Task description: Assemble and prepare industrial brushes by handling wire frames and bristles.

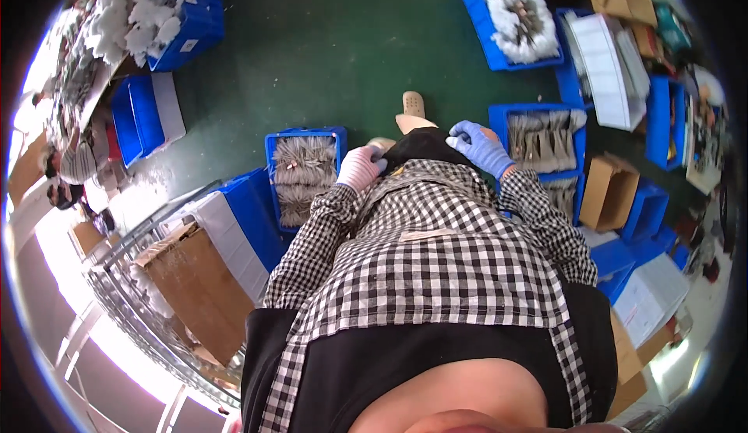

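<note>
My left hand (361,169), in a pale pink striped glove, hangs beside my dark trousers at the front of my checked apron (421,277). Its fingers are loosely bent and apart, with nothing seen in them. On the other side of the trousers is my right hand (481,148), in a lavender-blue glove; its fingers curve loosely apart and hold nothing visible. Nearest the left hand stands a blue bin (270,153) packed with grey-white bristly bundles (305,160). Close to the right hand, another blue bin (499,114) holds upright greyish bundles (543,141).
Further off on the green floor (335,44) stand a blue bin of white fluffy-ended bundles (518,16) and a blue crate (191,32) under white fluffy material. A cardboard sheet (195,289) and metal railing (128,297) flank my left. Cardboard boxes (609,191) and blue bins crowd my right.
</note>
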### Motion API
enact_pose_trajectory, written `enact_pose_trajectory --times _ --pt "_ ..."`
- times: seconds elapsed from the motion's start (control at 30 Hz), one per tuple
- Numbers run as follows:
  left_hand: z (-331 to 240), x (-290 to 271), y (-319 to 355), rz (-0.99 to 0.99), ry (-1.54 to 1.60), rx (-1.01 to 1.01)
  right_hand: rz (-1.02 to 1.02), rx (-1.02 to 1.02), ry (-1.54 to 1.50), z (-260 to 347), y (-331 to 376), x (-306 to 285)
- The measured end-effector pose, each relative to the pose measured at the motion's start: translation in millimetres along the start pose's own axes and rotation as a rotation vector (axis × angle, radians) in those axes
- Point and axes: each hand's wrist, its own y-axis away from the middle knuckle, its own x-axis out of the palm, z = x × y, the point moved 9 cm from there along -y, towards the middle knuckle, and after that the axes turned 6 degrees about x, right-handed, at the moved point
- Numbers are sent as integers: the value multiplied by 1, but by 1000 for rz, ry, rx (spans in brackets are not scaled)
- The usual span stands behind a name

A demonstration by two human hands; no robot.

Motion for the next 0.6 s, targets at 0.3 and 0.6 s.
enact_pose_trajectory --times 0.3,0.6 --pt "-52 -15 5 -35 337 57 213 -142 270 -5 11 38" --pt "-103 -43 37 59 620 75 134 -266 68 39 61 -25"
